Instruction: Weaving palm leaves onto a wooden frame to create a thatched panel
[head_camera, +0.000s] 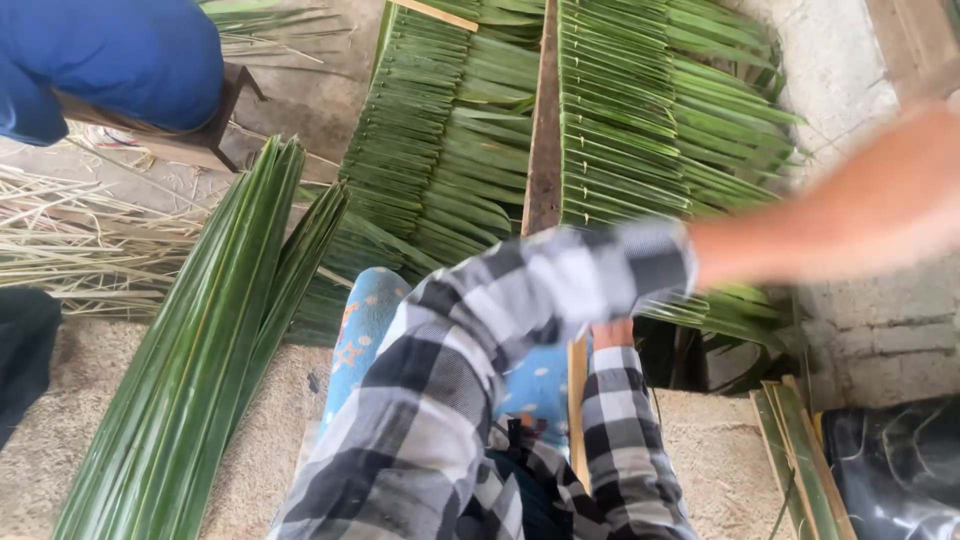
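Observation:
My left arm, in a black-and-white checked sleeve (590, 275), swings across my body to the right. Its bare forearm (860, 205) is blurred and the hand is past the right edge. My right wrist (612, 333) shows under that sleeve, next to a thin wooden slat (577, 400) that stands by my knee. The right hand itself is hidden. Ahead lie panels of folded green palm leaves (640, 120) stitched along a dark wooden batten (545, 130). My knee in blue patterned trousers (365, 315) is below them.
A long bundle of loose green palm leaves (200, 340) lies on the sandy floor at the left. Dry pale leaf ribs (80, 235) are heaped beyond it. Another person in blue (110, 55) sits on a wooden stool (215, 135). Folded leaves (800, 455) and a black shiny object (895, 470) sit at lower right.

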